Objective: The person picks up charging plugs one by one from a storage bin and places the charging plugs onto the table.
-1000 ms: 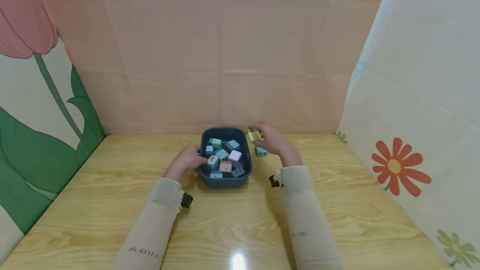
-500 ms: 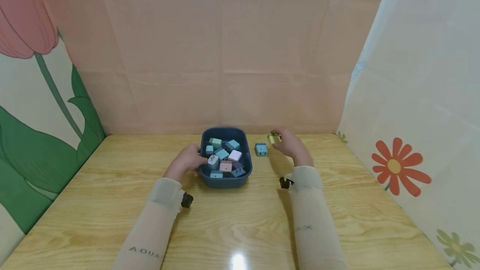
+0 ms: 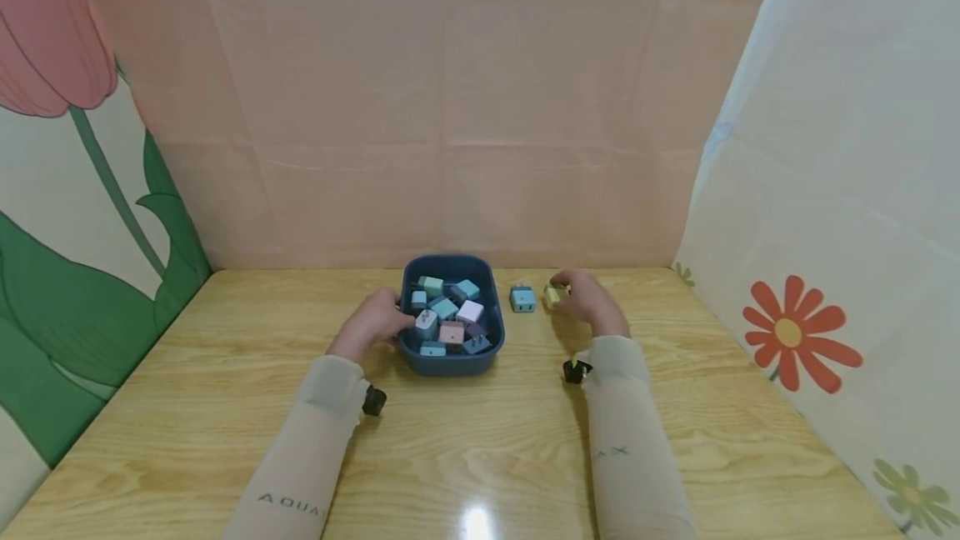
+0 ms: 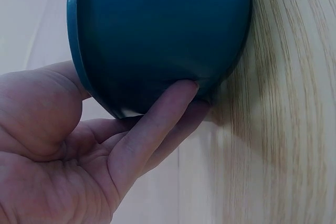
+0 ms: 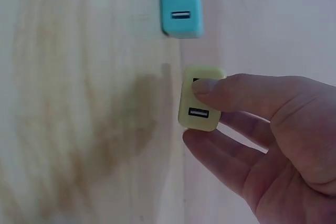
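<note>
A dark blue plastic bin (image 3: 452, 366) holds several charger plugs in blue, green, white and pink. My left hand (image 3: 372, 323) grips its left wall, the thumb over the rim and the fingers along the outside (image 4: 168, 108). To the right of the bin, my right hand (image 3: 594, 303) pinches a yellow USB charger plug (image 3: 555, 297). In the right wrist view the thumb covers part of one USB port on the yellow plug (image 5: 200, 119). Whether this plug touches the table is unclear. A light blue two-port charger plug (image 3: 522, 299) stands on the table between bin and right hand.
The wood-grain table (image 3: 480, 440) runs back to a pinkish covered wall (image 3: 450, 107). Side panels with a printed tulip (image 3: 56, 32) and a printed red flower (image 3: 789, 332) bound it left and right.
My right hand has carried the yellow charger plug from beside the bin's rim to the right, past the light blue plug, then lowered it toward the table. The left hand and bin stay put.
</note>
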`<state>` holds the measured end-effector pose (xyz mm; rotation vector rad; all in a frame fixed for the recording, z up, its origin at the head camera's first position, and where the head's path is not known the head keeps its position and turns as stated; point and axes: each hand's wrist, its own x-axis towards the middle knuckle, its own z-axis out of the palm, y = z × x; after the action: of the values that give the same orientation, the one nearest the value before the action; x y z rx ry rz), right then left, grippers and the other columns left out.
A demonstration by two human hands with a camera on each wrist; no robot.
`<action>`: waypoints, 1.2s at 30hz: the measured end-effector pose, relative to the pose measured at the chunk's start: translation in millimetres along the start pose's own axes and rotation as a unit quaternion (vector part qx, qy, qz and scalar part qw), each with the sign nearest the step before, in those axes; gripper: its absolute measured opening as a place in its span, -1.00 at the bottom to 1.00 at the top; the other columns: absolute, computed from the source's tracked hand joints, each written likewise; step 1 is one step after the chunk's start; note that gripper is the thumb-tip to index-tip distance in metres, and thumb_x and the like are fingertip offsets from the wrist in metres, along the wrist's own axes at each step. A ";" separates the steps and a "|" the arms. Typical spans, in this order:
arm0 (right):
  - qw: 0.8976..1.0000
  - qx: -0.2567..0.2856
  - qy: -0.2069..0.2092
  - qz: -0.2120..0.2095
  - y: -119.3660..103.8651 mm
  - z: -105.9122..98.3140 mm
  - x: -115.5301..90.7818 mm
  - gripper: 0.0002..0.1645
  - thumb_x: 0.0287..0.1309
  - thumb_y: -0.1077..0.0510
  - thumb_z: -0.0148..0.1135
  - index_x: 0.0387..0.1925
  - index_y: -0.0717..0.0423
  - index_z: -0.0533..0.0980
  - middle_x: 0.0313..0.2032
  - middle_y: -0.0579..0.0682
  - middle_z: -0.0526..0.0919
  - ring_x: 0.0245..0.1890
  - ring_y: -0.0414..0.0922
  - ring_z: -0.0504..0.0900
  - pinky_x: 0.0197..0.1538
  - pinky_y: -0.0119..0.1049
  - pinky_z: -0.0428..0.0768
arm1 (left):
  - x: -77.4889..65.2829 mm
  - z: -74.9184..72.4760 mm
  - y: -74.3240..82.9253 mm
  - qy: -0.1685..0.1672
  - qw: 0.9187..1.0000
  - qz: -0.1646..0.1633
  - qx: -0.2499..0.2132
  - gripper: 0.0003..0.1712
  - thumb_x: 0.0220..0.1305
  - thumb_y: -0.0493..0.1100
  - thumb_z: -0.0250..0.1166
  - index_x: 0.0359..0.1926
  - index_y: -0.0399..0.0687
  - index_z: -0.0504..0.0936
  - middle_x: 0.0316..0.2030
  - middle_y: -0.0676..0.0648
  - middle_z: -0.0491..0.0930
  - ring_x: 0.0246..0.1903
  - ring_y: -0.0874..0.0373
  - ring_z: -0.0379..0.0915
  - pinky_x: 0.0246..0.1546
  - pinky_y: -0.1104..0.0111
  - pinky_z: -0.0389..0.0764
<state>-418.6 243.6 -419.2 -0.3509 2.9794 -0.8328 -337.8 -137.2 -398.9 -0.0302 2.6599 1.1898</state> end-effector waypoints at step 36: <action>0.981 -0.074 -0.164 0.071 -46.1 -29.0 -29.3 -0.32 0.44 0.24 0.10 0.56 0.13 0.43 0.60 0.29 0.38 0.59 0.41 0.33 0.52 0.39 0.44 | 0.5 -2.7 -0.3 -0.009 1.000 -0.004 0.002 -0.57 0.55 -0.21 0.30 0.28 -0.40 0.61 0.07 -0.33 0.73 -0.21 0.01 0.74 -0.14 0.23 0.83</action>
<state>-382.9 226.6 -371.6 -0.2475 2.7220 -0.4858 -338.8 -139.4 -397.4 -0.0282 2.6438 1.1778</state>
